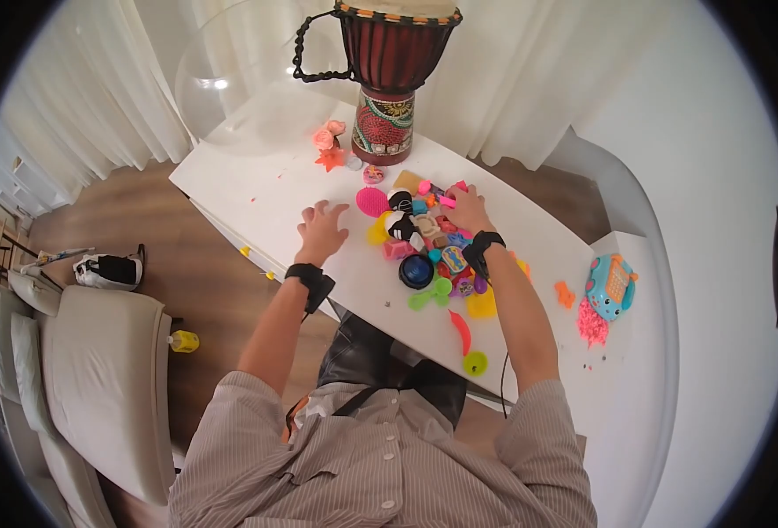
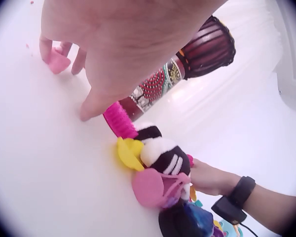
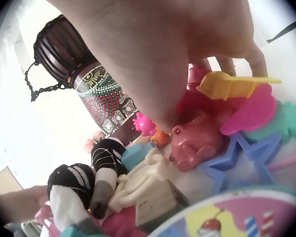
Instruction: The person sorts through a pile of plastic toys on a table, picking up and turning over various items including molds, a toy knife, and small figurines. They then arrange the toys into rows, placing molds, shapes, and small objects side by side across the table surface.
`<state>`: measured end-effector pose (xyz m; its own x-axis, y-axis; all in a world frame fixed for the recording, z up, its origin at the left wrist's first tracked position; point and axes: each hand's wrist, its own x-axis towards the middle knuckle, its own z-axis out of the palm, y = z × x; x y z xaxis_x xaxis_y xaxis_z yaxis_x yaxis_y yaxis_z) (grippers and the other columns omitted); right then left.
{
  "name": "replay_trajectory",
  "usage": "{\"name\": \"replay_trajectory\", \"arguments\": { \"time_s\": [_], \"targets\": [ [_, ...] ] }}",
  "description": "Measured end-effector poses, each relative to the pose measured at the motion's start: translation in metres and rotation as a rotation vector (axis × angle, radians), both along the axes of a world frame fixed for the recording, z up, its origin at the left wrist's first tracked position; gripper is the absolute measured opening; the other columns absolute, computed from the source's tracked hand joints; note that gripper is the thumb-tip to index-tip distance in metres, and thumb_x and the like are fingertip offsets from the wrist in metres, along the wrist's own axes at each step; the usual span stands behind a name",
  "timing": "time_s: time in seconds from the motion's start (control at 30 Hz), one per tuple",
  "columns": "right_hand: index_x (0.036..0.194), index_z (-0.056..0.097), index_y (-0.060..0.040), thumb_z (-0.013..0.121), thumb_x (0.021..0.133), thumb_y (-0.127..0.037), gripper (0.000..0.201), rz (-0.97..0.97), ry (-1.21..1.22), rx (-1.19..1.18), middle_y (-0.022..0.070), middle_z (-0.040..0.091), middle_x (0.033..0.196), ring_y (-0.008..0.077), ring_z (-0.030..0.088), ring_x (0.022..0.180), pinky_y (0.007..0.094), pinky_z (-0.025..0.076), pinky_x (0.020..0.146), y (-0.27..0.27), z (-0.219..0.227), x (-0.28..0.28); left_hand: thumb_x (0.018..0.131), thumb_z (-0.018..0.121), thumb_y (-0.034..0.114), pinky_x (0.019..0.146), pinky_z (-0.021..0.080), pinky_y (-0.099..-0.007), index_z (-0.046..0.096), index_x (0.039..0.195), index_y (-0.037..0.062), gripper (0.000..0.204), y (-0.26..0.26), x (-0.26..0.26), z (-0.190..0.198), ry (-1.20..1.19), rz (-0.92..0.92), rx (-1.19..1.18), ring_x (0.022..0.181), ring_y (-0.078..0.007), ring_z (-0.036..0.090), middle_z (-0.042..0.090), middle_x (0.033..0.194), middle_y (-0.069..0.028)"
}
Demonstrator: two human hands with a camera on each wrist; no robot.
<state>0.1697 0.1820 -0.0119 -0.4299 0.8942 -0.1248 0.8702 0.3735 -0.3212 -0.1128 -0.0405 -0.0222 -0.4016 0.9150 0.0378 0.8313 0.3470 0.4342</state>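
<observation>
My left hand (image 1: 323,233) hovers low over the white table, left of the toy pile, fingers spread and holding nothing. Nearest its thumb is a round pink bristled brush (image 2: 120,121). A pink piece (image 2: 58,61) shows behind its fingertips. My right hand (image 1: 470,211) reaches down into the far side of the pile, fingers bent among bright pink toys. Near its thumb lie a reddish pig figure (image 3: 197,140) and a spiky pink ball (image 3: 144,124). A yellow scoop (image 3: 222,85) partly hides the fingers, so I cannot tell whether they grip anything. Black-and-white socks (image 1: 401,225) lie between the hands.
A tall djembe drum (image 1: 383,123) stands at the table's back, beside pink flowers (image 1: 328,135). Close to me are a dark blue ball (image 1: 416,271), a green toy (image 1: 430,294) and a red curved piece (image 1: 460,333). A toy phone (image 1: 611,287) sits at right.
</observation>
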Motion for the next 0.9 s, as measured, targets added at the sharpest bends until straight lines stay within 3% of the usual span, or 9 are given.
{"name": "replay_trajectory", "arguments": {
  "time_s": [0.07,0.13,0.23,0.27,0.33,0.47,0.57,0.67,0.9],
  "targets": [
    [0.129,0.065,-0.0178,0.078,0.086,-0.036,0.049,0.024,0.019,0.044,0.0169,0.049,0.143,0.0448,0.051,0.133,0.0641,0.051,0.099,-0.001,-0.007,0.008,0.081,0.074,0.011,0.101,0.048,-0.0606,0.062,0.140,0.0293,0.063,0.009,0.012,-0.016,-0.006,0.000,0.068,0.132,-0.0464,0.044,0.045,0.149,-0.0157],
    [0.121,0.069,-0.0080,0.078,0.083,-0.034,0.046,0.059,0.212,0.238,0.0209,0.064,0.122,0.0425,0.062,0.118,0.0573,0.054,0.095,-0.005,-0.011,0.018,0.082,0.062,-0.003,0.095,0.051,-0.0557,0.064,0.133,0.0192,0.056,0.016,0.029,-0.021,0.001,-0.011,0.215,0.118,-0.0456,0.051,0.052,0.136,-0.0179],
    [0.108,0.070,0.0008,0.077,0.083,-0.032,0.041,0.038,0.363,0.117,0.0253,0.070,0.100,0.0452,0.067,0.100,0.0516,0.056,0.089,-0.001,-0.007,0.029,0.082,0.061,-0.003,0.095,0.050,-0.0564,0.064,0.130,0.0124,0.050,0.039,0.036,-0.055,-0.068,-0.084,0.328,0.112,-0.0480,0.053,0.056,0.130,-0.0214],
    [0.108,0.070,0.0008,0.077,0.083,-0.032,0.041,0.035,0.364,0.117,0.0253,0.070,0.100,0.0452,0.067,0.100,0.0516,0.056,0.089,0.000,-0.010,0.032,0.082,0.060,-0.003,0.095,0.049,-0.0568,0.062,0.127,0.0056,0.046,0.041,0.044,-0.054,-0.061,-0.082,0.361,0.111,-0.0478,0.055,0.057,0.125,-0.0241],
    [0.099,0.069,0.0036,0.076,0.084,-0.032,0.039,-0.072,0.442,0.259,0.0300,0.069,0.094,0.0484,0.067,0.090,0.0515,0.055,0.084,-0.001,-0.020,0.039,0.082,0.060,-0.002,0.095,0.048,-0.0568,0.060,0.129,0.0044,0.047,0.045,0.055,-0.052,-0.120,-0.070,0.369,0.113,-0.0468,0.054,0.057,0.125,-0.0250],
    [0.093,0.067,0.0034,0.077,0.087,-0.032,0.038,-0.102,0.469,0.269,0.0273,0.068,0.091,0.0446,0.068,0.089,0.0501,0.053,0.079,-0.011,-0.013,0.047,0.082,0.060,-0.001,0.095,0.049,-0.0577,0.052,0.136,0.0029,0.055,0.043,0.079,-0.023,-0.187,-0.142,0.315,0.114,-0.0470,0.056,0.057,0.123,-0.0284],
    [0.092,0.066,0.0038,0.077,0.088,-0.030,0.036,-0.080,0.530,0.300,0.0260,0.067,0.090,0.0436,0.066,0.085,0.0498,0.051,0.076,-0.019,-0.002,0.044,0.083,0.061,0.000,0.094,0.050,-0.0583,0.049,0.139,0.0034,0.058,0.060,0.077,-0.055,-0.293,-0.181,0.406,0.111,-0.0500,0.057,0.056,0.125,-0.0291],
    [0.092,0.065,0.0044,0.075,0.090,-0.027,0.033,0.005,0.572,0.349,0.0245,0.065,0.090,0.0425,0.066,0.087,0.0490,0.051,0.076,-0.033,0.019,0.028,0.084,0.064,0.002,0.096,0.051,-0.0563,0.049,0.140,0.0040,0.058,0.047,0.094,-0.022,-0.363,-0.147,0.403,0.113,-0.0510,0.059,0.057,0.127,-0.0288],
    [0.103,0.067,0.0008,0.073,0.088,-0.017,0.024,0.413,0.537,0.201,0.0215,0.063,0.101,0.0413,0.064,0.093,0.0484,0.052,0.085,-0.065,0.049,-0.015,0.085,0.069,0.005,0.099,0.053,-0.0508,0.059,0.130,0.0041,0.046,0.047,0.087,-0.008,-0.543,-0.145,0.474,0.119,-0.0462,0.060,0.061,0.123,-0.0266]
  ]
}}
